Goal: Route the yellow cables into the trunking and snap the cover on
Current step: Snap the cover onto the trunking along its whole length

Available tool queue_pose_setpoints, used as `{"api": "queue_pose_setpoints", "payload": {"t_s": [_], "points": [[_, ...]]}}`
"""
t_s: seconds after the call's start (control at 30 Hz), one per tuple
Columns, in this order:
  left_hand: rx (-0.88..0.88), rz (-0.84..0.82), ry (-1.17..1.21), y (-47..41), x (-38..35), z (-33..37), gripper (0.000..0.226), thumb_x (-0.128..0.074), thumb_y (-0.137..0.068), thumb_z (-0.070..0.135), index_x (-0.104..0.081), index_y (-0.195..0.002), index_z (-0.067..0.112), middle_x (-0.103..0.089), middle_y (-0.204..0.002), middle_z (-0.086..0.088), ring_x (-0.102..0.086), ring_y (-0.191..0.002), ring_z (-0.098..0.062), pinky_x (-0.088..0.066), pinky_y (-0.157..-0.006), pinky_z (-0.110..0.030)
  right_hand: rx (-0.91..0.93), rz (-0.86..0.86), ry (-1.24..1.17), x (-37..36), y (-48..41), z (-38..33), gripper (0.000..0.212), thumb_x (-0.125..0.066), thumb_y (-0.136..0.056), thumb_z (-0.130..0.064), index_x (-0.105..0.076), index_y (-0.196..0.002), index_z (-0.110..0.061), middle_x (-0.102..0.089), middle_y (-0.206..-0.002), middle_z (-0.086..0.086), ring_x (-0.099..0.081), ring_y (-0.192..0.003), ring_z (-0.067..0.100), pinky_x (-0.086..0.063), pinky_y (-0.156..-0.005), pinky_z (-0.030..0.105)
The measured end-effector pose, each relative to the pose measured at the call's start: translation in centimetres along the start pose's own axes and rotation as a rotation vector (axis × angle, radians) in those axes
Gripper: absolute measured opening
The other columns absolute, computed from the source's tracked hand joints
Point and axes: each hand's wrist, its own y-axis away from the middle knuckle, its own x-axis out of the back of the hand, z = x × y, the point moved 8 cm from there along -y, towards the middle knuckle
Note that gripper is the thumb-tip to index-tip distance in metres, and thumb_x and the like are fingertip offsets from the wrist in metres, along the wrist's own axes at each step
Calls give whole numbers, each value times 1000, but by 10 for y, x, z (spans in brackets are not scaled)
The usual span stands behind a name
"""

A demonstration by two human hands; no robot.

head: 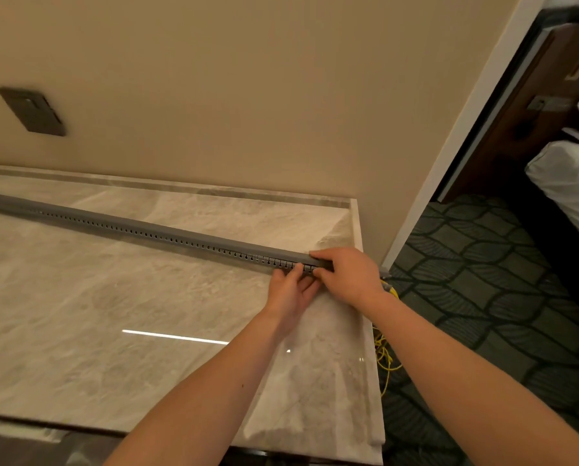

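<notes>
Gripping the trunking (140, 229) at its right end, right hand (348, 277) curled over the top, left hand (291, 292) pressing fairly straight fingers against the slotted side, likely to snap it closed; yellow cables (384, 358) dangling off the counter (113, 314) edge.

We read this as a hotel room: polished marble counter (113, 297), dark switch plate (32, 111) on a beige wall (247, 95), leaf-patterned carpet (483, 264), white bedding (570, 183) at right.

There's just the one camera, up on the person's head, wide-angled, tipped forward and down over the marble counter (113, 314). It sits near the counter's right end; the wall (247, 95) fills the top, carpet (483, 264) the right edge.
</notes>
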Motion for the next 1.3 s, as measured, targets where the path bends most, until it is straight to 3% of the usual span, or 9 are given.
{"api": "queue_pose_setpoints", "payload": {"t_s": [0.2, 0.33, 0.5, 0.67, 0.87, 1.03, 1.17, 1.3], "points": [[-44, -14, -32, 2, 1, 1, 16, -43, -101, 8, -44, -117, 7, -58, -124, -23, -67, -94, -26, -60, -75, -32, -63, -3, -115, 4, -5, 2, 33, -65, -84, -33, -67, -117, -37, -68, -117, -15, -60, -108, 9, -47, -81, 26], [-49, -18, -2, 3, 2, 3, 6, -41, -102, 10, -47, -103, 10, -61, -115, -21, -66, -96, -27, -59, -79, -34, -65, -59, -171, 3, -10, 2, 32, -68, -82, -31, -69, -114, -35, -69, -112, -13, -62, -102, 8, -46, -79, 23], [-99, 87, -35, 1, 10, 3, 4, -43, -102, 11, -46, -102, 13, -61, -114, -16, -64, -97, -22, -51, -87, -36, -107, -136, -219, -3, -17, 0, 27, -67, -77, -27, -72, -102, -35, -71, -100, -13, -63, -93, 10, -53, -80, 32], [-129, 215, -73, -4, 16, 2, 1, -46, -100, 13, -47, -101, 13, -60, -119, -22, -60, -114, -34, -50, -96, -46, -99, -89, -222, -5, -14, -5, 27, -63, -76, -25, -74, -100, -33, -71, -96, -13, -63, -89, 8, -54, -76, 33], [-176, 266, -43, -5, 15, 4, 15, -51, -98, 12, -52, -111, 5, -66, -105, -17, -65, -98, -28, -58, -75, -32, -23, -63, -127, -3, -9, -8, 26, -59, -84, -32, -68, -108, -31, -69, -98, -10, -62, -89, 12, -50, -71, 30], [-193, 290, -12, -3, 12, 6, 16, -53, -97, 11, -59, -107, 0, -67, -89, -14, -67, -80, -22, -60, -67, -30, 65, 14, 32, 0, -7, -25, 27, -63, -83, -41, -65, -100, -20, -55, -100, -4, -55, -88, 15, -44, -64, 29], [-190, 334, -4, -1, 13, 6, 9, -56, -96, 12, -61, -91, 8, -67, -81, -9, -65, -70, -17, -57, -60, -24, 95, -4, 93, -4, -7, -24, 21, -63, -83, -39, -63, -93, -21, -56, -92, -3, -54, -88, 17, -38, -62, 29], [-186, 362, 9, -2, 14, 4, 9, -58, -95, 14, -62, -93, 6, -66, -80, -10, -64, -66, -16, -56, -54, -22, 142, 47, 127, -3, -6, -24, 18, -60, -85, -38, -63, -89, -21, -57, -88, -3, -54, -84, 18, -31, -59, 27]]}}
